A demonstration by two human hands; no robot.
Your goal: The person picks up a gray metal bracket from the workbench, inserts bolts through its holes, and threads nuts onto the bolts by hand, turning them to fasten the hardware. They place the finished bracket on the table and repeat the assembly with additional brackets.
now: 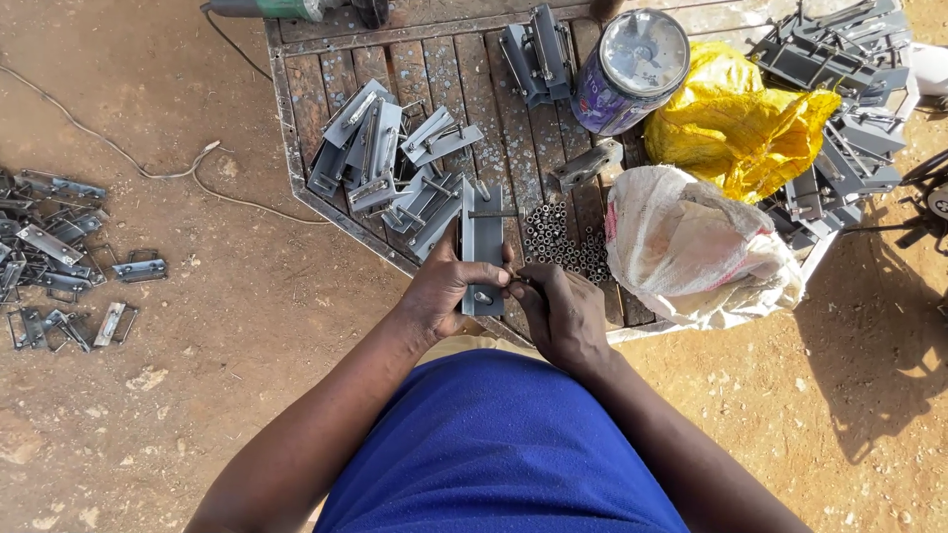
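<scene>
The left hand [444, 291] is closed around a grey metal bracket [482, 247], thumb across its face, holding it upright over the near edge of the worktop [296, 148]. The right hand [563, 314] pinches something small at the bracket's lower end, near a bolt head [482, 296]; the piece itself is too small to make out. To do this well, it seems best to keep the bracket steady in the left hand, line the small part squarely with the bolt, and turn with the fingertips only, so nothing cross-threads or drops into the dirt. A heap of small nuts [563, 242] lies on the worktop just beyond the right hand, with more brackets [380, 158] piled to the left and a white sack [691, 247] to the right.
</scene>
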